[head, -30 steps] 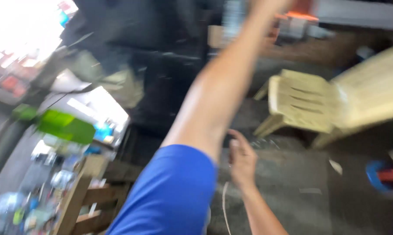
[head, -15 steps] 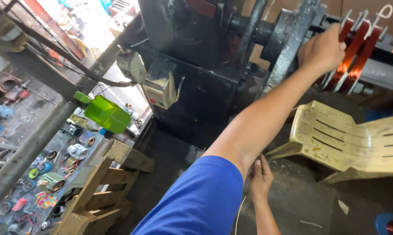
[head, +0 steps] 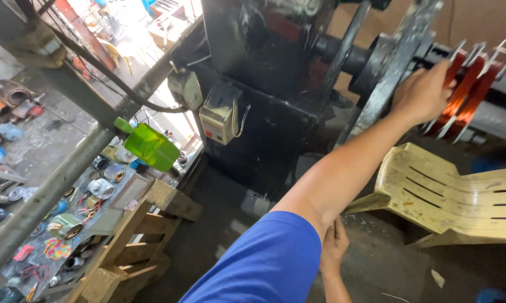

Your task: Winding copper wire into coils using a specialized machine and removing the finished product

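Fingers of the right hand [head: 424,92] are curled onto the copper coils [head: 466,90] beside the black machine [head: 264,84], while the left hand [head: 334,247] is hung low, fingers loosely bent, holding nothing.

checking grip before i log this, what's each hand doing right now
Left hand: hanging low, fingers loosely curled, holding nothing visible.
Right hand: closed on the copper coils on the winding machine.

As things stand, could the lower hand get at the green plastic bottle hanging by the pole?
Probably not without moving. That hand hangs low beneath the outstretched arm, whose blue sleeve lies between it and the green bottle, which sits well off to the side above the wooden frame.
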